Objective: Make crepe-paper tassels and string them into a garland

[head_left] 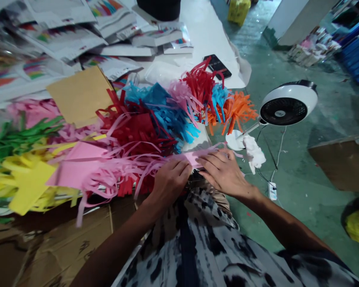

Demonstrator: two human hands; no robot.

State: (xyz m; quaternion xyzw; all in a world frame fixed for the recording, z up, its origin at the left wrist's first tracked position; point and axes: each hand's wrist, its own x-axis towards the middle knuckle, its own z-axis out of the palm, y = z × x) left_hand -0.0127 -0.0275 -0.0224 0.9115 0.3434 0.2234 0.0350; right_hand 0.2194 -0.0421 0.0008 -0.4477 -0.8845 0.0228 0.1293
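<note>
A strip of fringed pink tissue paper (pixel 194 158) spans the gap between my two hands at the table's front edge. My left hand (pixel 171 177) has its fingers bent over the left part of this strip, gripping it. On the right part, the fingers of my right hand (pixel 223 170) lie close together and press down; its fringe trails out past them. My palms hide the underside of the paper. Left of my hands lie more pink fringed paper (pixel 80 163), a yellow fringed piece (pixel 32 185) and dark red fringe (pixel 137 131). Blue fringe (pixel 164 107) is just beyond.
Packaged sets (pixel 62 40) are piled at the back left, near a tan card sheet (pixel 80 95). A phone (pixel 217 66) lies at the back right. Red tassels (pixel 199 81) and orange tassels (pixel 239 107) sit by the edge. A fan (pixel 287 103) stands right; cardboard (pixel 74 247) is below left.
</note>
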